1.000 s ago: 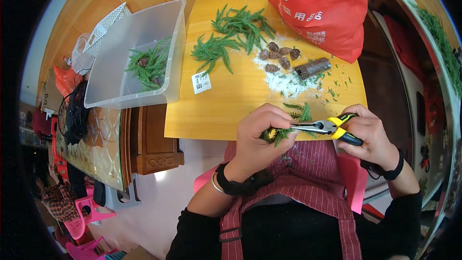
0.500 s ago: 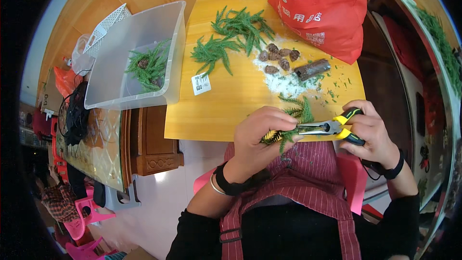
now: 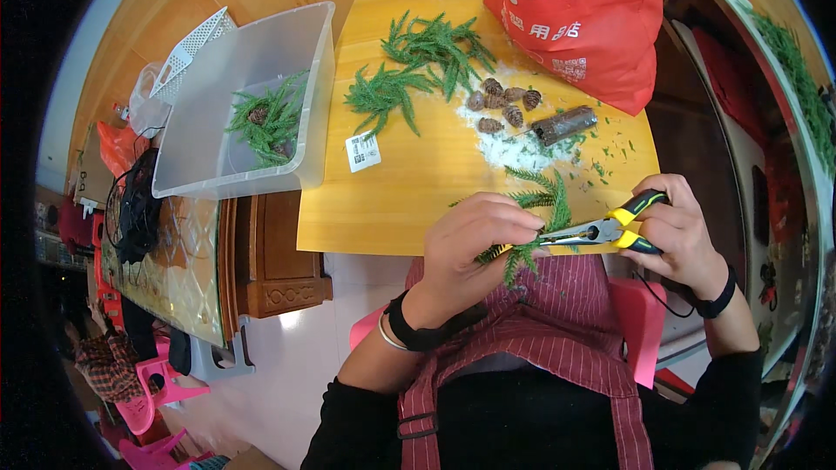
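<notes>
Green sprig (image 3: 522,252) pinched in the left hand (image 3: 475,239), steadied so the pliers (image 3: 601,231), gripped by the right hand (image 3: 675,226), bite just beside its fingers.

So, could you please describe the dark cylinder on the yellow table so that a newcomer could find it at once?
Start at the red bag at the far right of the yellow table. Just in front of it, beside a white powdery patch, lies the dark cylinder. Unlike the round pine cones to its left, it is long and straight.
</notes>
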`<action>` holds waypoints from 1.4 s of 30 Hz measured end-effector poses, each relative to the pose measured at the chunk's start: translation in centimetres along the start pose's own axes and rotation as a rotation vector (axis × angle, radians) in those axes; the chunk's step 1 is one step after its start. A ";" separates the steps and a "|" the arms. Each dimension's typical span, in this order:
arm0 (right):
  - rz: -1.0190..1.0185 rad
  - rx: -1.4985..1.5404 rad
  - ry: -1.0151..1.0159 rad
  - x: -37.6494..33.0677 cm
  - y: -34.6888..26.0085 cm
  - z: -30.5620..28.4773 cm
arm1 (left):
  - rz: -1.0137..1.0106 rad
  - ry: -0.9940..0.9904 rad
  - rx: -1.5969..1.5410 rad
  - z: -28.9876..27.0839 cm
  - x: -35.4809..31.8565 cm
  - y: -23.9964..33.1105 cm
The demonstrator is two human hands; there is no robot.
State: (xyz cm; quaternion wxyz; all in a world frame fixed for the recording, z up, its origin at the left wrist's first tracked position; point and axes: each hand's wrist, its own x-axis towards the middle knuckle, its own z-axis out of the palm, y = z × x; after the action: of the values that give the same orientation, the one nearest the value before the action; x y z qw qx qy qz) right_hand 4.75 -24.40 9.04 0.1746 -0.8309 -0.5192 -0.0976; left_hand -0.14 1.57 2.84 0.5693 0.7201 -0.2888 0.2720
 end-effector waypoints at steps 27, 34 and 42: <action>0.079 0.178 0.048 -0.3 -0.5 0.2 | -0.333 -0.041 -0.288 0.1 -0.1 0.7; 0.062 0.174 0.013 0.0 -0.9 0.0 | -0.349 -0.052 -0.327 0.0 -0.3 0.6; 0.072 0.083 -0.003 -0.2 -1.1 -0.2 | -0.402 -0.037 -0.310 -0.1 0.0 0.5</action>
State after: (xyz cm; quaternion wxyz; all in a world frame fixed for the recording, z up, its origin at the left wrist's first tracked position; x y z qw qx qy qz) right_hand 3.71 -24.22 9.38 0.2116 -0.8412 -0.4928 -0.0685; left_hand -0.50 1.58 3.17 0.7101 0.6721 -0.1883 0.0928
